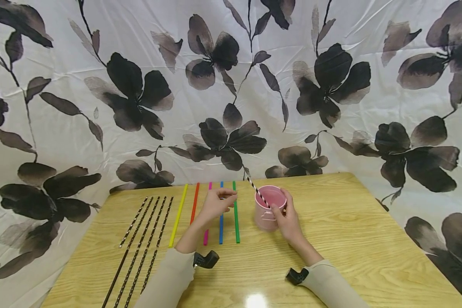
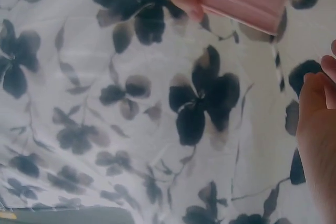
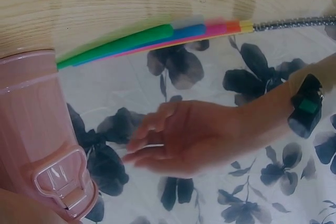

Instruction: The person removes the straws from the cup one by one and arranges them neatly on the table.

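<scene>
My right hand [image 1: 289, 220] grips the pink bucket [image 1: 265, 220] at its right side, thumb over the near rim. A black-and-white striped straw [image 1: 259, 192] leans out of the bucket toward the upper left. My left hand [image 1: 217, 203] hovers above the colored straws with nothing in its loosely bent fingers. In the right wrist view, the left hand [image 3: 184, 137] is beside the bucket, apart from it. Under or near it lie a green straw [image 1: 236, 222], a blue straw [image 1: 221, 231], a magenta straw [image 1: 205, 237] and a red straw [image 1: 195, 201].
A yellow straw [image 1: 178, 216] lies left of the red one. Farther left, several dark patterned straws [image 1: 148, 235] lie in slanted rows on the wooden table [image 1: 354, 235]. Behind the table hangs a floral cloth [image 1: 277, 107].
</scene>
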Tool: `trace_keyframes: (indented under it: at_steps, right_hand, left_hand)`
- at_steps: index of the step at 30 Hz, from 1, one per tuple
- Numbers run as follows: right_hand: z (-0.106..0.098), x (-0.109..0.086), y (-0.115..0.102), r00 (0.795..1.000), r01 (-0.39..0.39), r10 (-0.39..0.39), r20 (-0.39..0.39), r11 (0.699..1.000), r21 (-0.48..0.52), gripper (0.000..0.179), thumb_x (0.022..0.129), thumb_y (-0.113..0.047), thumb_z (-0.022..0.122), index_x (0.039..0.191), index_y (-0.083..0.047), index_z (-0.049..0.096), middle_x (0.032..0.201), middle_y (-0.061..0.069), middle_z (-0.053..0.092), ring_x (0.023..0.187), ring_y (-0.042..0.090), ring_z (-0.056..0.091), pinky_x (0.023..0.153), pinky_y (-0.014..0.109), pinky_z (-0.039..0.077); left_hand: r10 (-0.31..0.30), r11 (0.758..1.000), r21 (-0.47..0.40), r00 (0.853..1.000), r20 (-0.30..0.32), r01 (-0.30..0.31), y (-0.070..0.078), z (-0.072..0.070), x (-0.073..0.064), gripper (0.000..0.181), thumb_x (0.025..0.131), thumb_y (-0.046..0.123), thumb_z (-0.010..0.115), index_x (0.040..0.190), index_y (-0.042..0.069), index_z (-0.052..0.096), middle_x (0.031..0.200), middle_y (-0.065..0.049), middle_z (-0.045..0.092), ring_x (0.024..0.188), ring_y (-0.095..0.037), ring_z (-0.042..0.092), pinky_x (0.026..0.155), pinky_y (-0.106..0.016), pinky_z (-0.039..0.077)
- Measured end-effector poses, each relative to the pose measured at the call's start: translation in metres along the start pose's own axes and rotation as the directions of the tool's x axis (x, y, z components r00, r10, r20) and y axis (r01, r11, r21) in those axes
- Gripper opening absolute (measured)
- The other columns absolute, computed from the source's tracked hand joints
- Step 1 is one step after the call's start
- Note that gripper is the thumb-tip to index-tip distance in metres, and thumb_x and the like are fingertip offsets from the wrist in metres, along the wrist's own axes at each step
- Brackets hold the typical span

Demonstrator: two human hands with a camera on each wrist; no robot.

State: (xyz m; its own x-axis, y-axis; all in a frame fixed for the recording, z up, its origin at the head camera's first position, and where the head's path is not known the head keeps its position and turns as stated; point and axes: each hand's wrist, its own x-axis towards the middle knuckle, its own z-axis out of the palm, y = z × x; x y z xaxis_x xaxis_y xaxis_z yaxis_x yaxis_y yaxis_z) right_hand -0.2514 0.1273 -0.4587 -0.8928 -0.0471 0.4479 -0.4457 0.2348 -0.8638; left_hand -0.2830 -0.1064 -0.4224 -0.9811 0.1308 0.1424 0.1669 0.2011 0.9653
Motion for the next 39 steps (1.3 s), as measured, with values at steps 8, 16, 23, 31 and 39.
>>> trace_keyframes:
  at_steps: [8,16,23,31,39]
  right_hand:
    - [0.001,0.004,0.013,1.0,0.017,-0.017,-0.009,1.0,0.022,0.056,0.088,-0.019,0.053,0.137,-0.01,0.025,0.122,0.021,0.044,0.101,0.029,0.047,0.078,0.042,0.043]
    - [0.002,0.006,0.03,1.0,0.012,-0.012,-0.018,1.0,0.007,0.056,0.089,-0.026,0.053,0.137,-0.018,0.025,0.123,0.012,0.045,0.107,0.023,0.046,0.082,0.041,0.041]
    - [0.001,0.001,0.006,0.999,0.034,-0.034,-0.007,0.999,0.036,0.056,0.089,-0.019,0.051,0.136,-0.005,0.024,0.122,0.023,0.042,0.107,0.035,0.044,0.081,0.048,0.04]
    - [0.001,-0.002,-0.002,1.0,0.01,-0.01,0.0,1.0,0.026,0.055,0.089,-0.018,0.05,0.137,-0.009,0.024,0.124,0.021,0.042,0.11,0.033,0.043,0.084,0.044,0.04]
    - [0.001,-0.002,-0.001,1.0,0.025,-0.024,-0.014,0.999,0.027,0.055,0.089,-0.018,0.051,0.136,-0.005,0.025,0.123,0.022,0.042,0.108,0.035,0.044,0.084,0.047,0.04]
  left_hand:
    - [0.074,0.995,-0.06,0.987,-0.141,-0.083,-0.008,0.036,0.022,0.025,0.081,0.022,0.064,0.1,0.004,0.065,0.084,-0.005,0.062,0.071,-0.018,0.06,0.057,-0.028,0.051]
    - [0.035,0.998,-0.043,0.959,-0.281,-0.049,0.001,0.061,0.031,0.024,0.078,0.025,0.068,0.093,0.006,0.069,0.08,-0.003,0.064,0.067,-0.012,0.06,0.057,-0.023,0.05]
    - [0.021,0.998,-0.057,0.955,-0.297,-0.039,0.002,0.068,0.033,0.021,0.075,0.024,0.071,0.088,0.008,0.07,0.079,-0.001,0.065,0.069,-0.012,0.059,0.059,-0.025,0.049]
    - [0.043,0.991,-0.112,0.956,-0.292,-0.079,0.01,0.068,0.034,0.019,0.076,0.021,0.07,0.087,0.006,0.069,0.079,-0.003,0.064,0.073,-0.012,0.06,0.061,-0.023,0.048]
    - [0.086,0.961,-0.225,0.949,-0.302,-0.159,0.041,0.044,0.028,0.026,0.079,0.018,0.067,0.096,-0.001,0.064,0.085,-0.01,0.065,0.079,-0.025,0.062,0.07,-0.036,0.051]
